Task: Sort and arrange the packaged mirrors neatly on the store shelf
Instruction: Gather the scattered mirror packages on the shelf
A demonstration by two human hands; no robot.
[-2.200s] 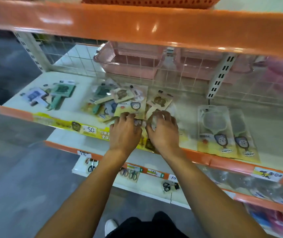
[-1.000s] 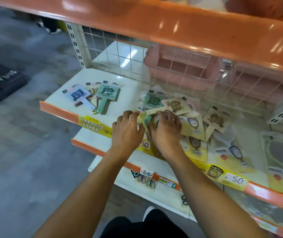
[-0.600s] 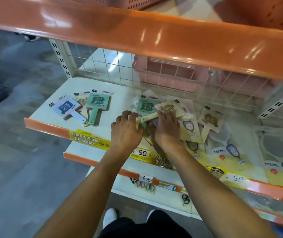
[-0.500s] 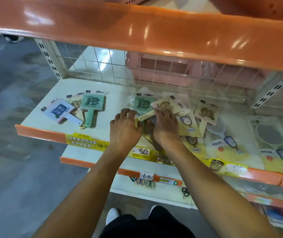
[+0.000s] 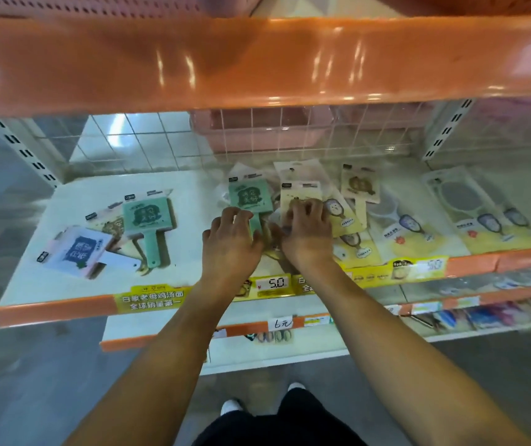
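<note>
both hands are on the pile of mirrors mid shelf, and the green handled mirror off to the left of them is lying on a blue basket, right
Not quite. The head view shows the green handled mirror lying on the white shelf itself, partly over other mirror packs, not on a blue basket. The rest holds: the left hand and right hand are on the pile of mirrors mid shelf.

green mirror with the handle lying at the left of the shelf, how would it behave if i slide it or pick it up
The green mirror lies flat, so it probably slides rather than rolls or tips. Its glossy wrapper looks slippery on the smooth white shelf. The flat head and handle look stiff; as a mirror, it is likely fragile if dropped.
</note>
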